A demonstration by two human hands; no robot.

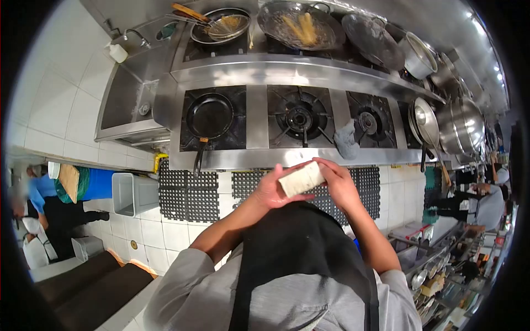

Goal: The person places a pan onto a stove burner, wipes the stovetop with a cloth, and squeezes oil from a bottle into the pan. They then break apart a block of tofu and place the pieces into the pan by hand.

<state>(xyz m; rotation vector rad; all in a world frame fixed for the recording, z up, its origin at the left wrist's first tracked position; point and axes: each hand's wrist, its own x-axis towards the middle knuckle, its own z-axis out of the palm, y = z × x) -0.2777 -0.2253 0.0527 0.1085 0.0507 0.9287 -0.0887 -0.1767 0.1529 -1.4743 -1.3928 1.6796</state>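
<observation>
A pale, off-white roll [301,180], which looks like a rolled-up wrap, is held between both my hands in front of the stove's front edge. My left hand [273,188] cups it from below and the left, thumb raised beside its end and fingers reaching underneath. From the right, my right hand [337,182] grips the other end with its fingertips. Part of the roll's right end is hidden by those fingers. Beyond the hands, a black frying pan [210,116] rests on the left front burner, and a grey cloth [346,140] lies beside the right front burner.
On the back row, a wok [276,22] holds long yellow pieces in oil, and a strainer [226,25] sits over a pan. A sink [130,99] is at left; metal pots [464,124] stand at right. Other people [488,204] are at both sides. Rubber mats [187,190] cover the floor.
</observation>
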